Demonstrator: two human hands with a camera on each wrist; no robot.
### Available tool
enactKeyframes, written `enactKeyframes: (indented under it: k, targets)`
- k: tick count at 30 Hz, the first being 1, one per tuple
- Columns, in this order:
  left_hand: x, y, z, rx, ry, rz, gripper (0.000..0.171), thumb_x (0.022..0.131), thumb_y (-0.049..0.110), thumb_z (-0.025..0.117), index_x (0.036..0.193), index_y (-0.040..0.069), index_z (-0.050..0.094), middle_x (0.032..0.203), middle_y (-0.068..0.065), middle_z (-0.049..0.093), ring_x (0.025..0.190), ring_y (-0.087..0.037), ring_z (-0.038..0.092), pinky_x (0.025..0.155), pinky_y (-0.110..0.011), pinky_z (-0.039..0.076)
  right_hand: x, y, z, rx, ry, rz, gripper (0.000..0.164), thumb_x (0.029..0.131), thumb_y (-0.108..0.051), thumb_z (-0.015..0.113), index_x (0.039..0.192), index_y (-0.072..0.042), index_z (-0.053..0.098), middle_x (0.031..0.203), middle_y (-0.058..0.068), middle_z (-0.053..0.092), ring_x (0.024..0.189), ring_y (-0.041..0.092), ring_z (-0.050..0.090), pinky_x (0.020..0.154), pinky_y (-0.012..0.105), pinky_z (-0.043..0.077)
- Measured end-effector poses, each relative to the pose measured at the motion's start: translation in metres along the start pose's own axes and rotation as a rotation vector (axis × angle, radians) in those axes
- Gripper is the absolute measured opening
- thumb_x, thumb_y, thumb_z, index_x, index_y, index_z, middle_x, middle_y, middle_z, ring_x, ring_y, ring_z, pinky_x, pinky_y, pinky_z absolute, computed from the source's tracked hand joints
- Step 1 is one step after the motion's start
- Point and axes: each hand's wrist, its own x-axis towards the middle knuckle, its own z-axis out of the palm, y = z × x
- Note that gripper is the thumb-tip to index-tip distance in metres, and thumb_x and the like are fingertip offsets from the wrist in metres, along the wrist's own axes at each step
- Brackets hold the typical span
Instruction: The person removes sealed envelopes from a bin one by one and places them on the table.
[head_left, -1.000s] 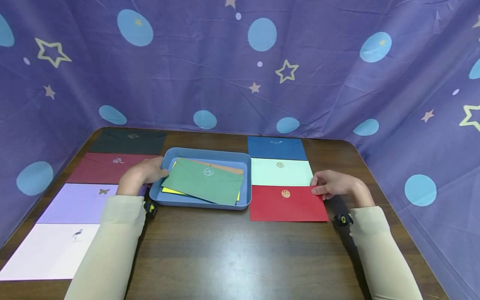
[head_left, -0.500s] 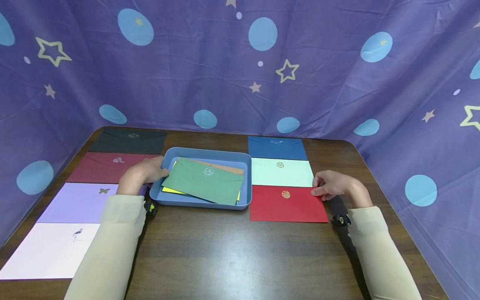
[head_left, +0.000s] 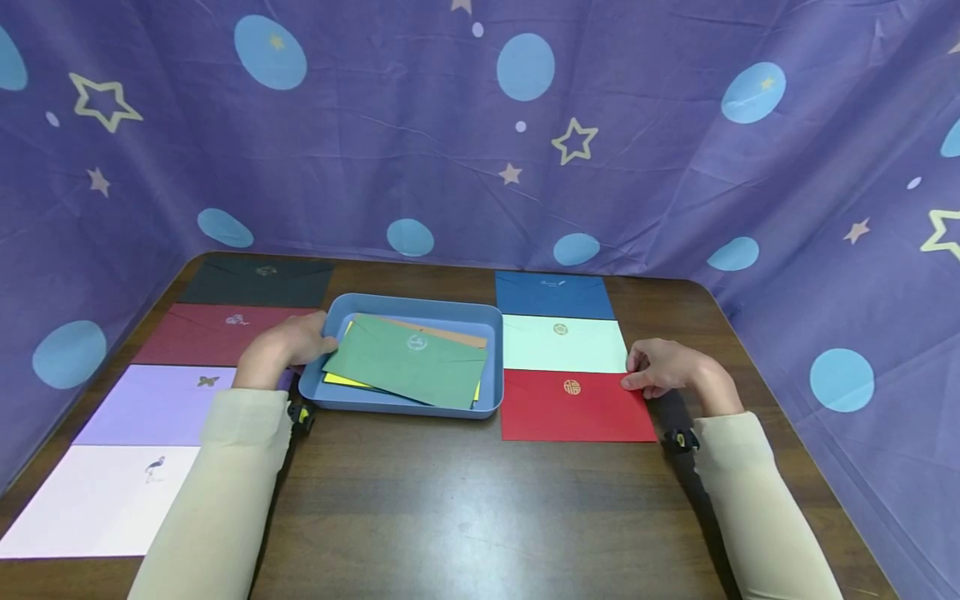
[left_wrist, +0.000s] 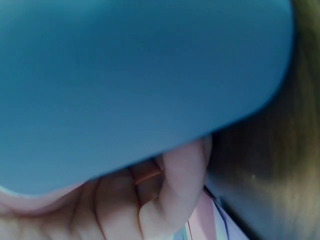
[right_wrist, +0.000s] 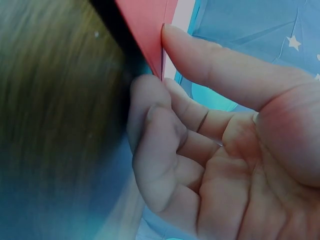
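In the head view my left hand (head_left: pixel 288 340) grips the left rim of a blue tray (head_left: pixel 397 407), thumb over the edge. The left wrist view shows curled fingers (left_wrist: pixel 182 182) against the tray's outer wall. Inside the tray a green envelope (head_left: pixel 405 367) lies on top of yellow, brown and dark ones. My right hand (head_left: pixel 671 369) pinches the right edge of a red envelope (head_left: pixel 551 417) with a gold emblem, flat on the table. In the right wrist view the thumb lies on this red envelope (right_wrist: pixel 147 30), the other fingers curled at its edge.
Behind the red envelope lie a mint envelope (head_left: pixel 525 346) and a blue one (head_left: pixel 517 296). Down the left side run a dark green (head_left: pixel 217 283), a maroon (head_left: pixel 180 333), a lilac (head_left: pixel 142 408) and a white envelope (head_left: pixel 82 500). A purple curtain (head_left: pixel 420 158) surrounds the table (head_left: pixel 420 508).
Almost nothing differs. The right wrist has shifted very slightly left, while that hand stays at the red envelope's edge. My left hand and the tray have not moved.
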Motion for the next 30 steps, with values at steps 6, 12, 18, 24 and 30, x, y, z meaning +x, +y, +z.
enactKeyframes:
  k: [6, 12, 18, 24, 30]
  targets:
    - [0.0000, 0.0000, 0.0000, 0.003, -0.001, 0.002, 0.040, 0.111, 0.019, 0.049, 0.135, -0.012, 0.041, 0.123, -0.030, 0.055, 0.095, -0.034, 0.062, 0.077, -0.041, 0.053, 0.0015, -0.0003, 0.0005, -0.019, 0.010, 0.012, 0.031, 0.095, -0.018, 0.081, 0.106, 0.000, 0.058, 0.095, 0.012, 0.064, 0.078, 0.021, 0.065, 0.073, 0.034, 0.059]
    - [-0.0005, 0.0005, -0.0002, -0.002, -0.003, 0.004, 0.039, 0.111, 0.018, 0.049, 0.135, -0.012, 0.041, 0.124, -0.031, 0.055, 0.094, -0.034, 0.063, 0.077, -0.042, 0.053, 0.0022, -0.0002, 0.0013, -0.029, 0.017, 0.025, 0.033, 0.094, -0.019, 0.082, 0.106, 0.000, 0.058, 0.094, 0.011, 0.064, 0.077, 0.020, 0.066, 0.073, 0.034, 0.059]
    - [-0.0009, 0.0008, -0.0010, -0.002, -0.009, -0.003, 0.040, 0.111, 0.018, 0.049, 0.136, -0.012, 0.040, 0.123, -0.031, 0.054, 0.093, -0.034, 0.063, 0.076, -0.041, 0.053, 0.0028, 0.0004, 0.0011, -0.036, 0.015, 0.023, 0.034, 0.093, -0.018, 0.083, 0.106, 0.000, 0.058, 0.094, 0.012, 0.064, 0.077, 0.020, 0.066, 0.073, 0.034, 0.059]
    - [-0.0009, 0.0007, -0.0013, 0.004, -0.008, -0.001, 0.042, 0.111, 0.018, 0.049, 0.137, -0.013, 0.039, 0.125, -0.032, 0.054, 0.093, -0.034, 0.062, 0.077, -0.042, 0.053, 0.0029, 0.0009, 0.0010, -0.030, 0.015, 0.017, 0.033, 0.093, -0.017, 0.083, 0.106, 0.000, 0.058, 0.096, 0.012, 0.064, 0.077, 0.020, 0.066, 0.073, 0.035, 0.060]
    - [-0.0006, 0.0004, -0.0009, 0.004, -0.008, 0.000, 0.043, 0.111, 0.019, 0.048, 0.139, -0.013, 0.038, 0.126, -0.032, 0.053, 0.093, -0.034, 0.063, 0.078, -0.042, 0.053, -0.0003, -0.0004, 0.0000, -0.025, 0.010, 0.013, 0.034, 0.096, -0.020, 0.080, 0.107, 0.001, 0.056, 0.093, 0.012, 0.066, 0.078, 0.020, 0.068, 0.074, 0.035, 0.061]
